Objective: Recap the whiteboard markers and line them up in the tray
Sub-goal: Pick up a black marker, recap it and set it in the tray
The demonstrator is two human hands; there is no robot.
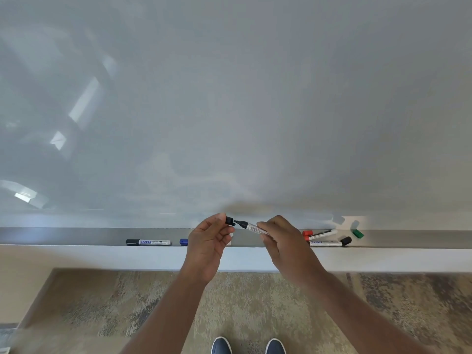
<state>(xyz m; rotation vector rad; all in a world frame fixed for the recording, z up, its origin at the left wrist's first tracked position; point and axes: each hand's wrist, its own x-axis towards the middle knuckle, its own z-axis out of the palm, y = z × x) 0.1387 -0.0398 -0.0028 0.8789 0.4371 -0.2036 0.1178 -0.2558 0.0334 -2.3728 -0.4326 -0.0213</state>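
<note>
My left hand pinches a black cap just above the metal tray. My right hand grips an uncapped black marker, its tip pointing left at the cap, a small gap between them. A capped black marker lies in the tray on the left. A blue-capped marker lies partly hidden behind my left hand. On the right lie a red-capped marker, a black-capped marker and a loose green cap.
The whiteboard fills the upper view. Below the tray runs a white ledge, then patterned carpet. My blue shoes show at the bottom edge.
</note>
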